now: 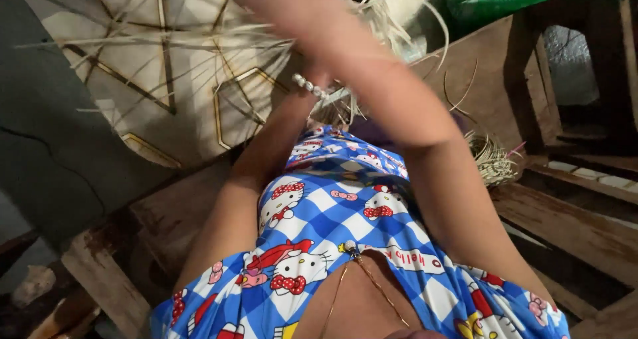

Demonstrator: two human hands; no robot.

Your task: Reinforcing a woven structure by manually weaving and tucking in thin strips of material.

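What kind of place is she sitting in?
Probably a home weaving spot, not a shop. Pale straw strips fan out by the blurred right hand, a straw coil lies on rough wooden planks, and a patterned tile floor shows beyond.

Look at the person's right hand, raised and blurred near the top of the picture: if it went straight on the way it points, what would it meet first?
Most likely the pale straw strands spread just beyond the right hand, with the patterned floor behind them; blur leaves depth uncertain.
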